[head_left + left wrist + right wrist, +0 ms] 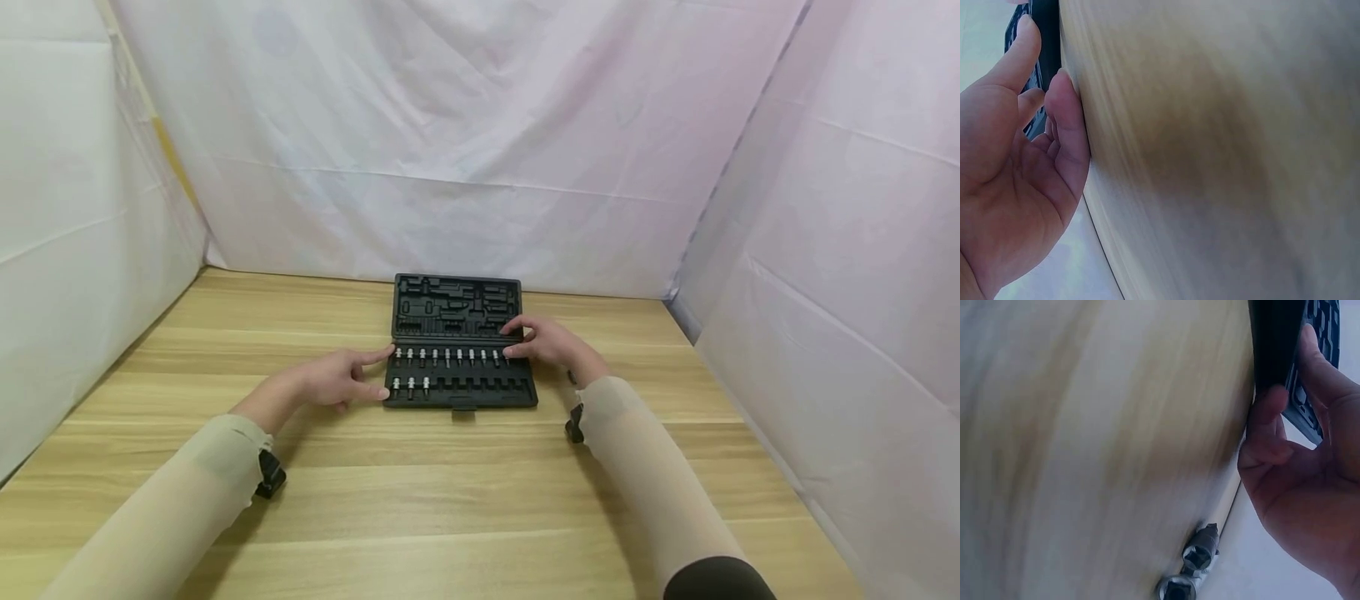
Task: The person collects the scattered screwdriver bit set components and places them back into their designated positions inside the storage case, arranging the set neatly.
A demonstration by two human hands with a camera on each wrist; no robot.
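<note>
A black plastic socket case (448, 400) lies unfolded on the table, its moulded lid (457, 304) leaning back. Silver bit sockets (447, 357) line the upper row of its tray; three more sockets (411, 387) stand at the left of the lower row. My left hand (333, 379) touches the case's left edge, thumb at the front corner and index finger stretched farther back. On the right side, my right hand (551, 343) has its thumb at the last socket of the upper row and its index finger over the lid's lower edge. Both wrist views show thumbs lying over the case.
Loose sockets (1200, 547) lie on the table to the right of the case, mostly hidden behind the right wrist in the head view. The wooden table (420, 508) is bounded by white cloth (450, 200) at the back and both sides.
</note>
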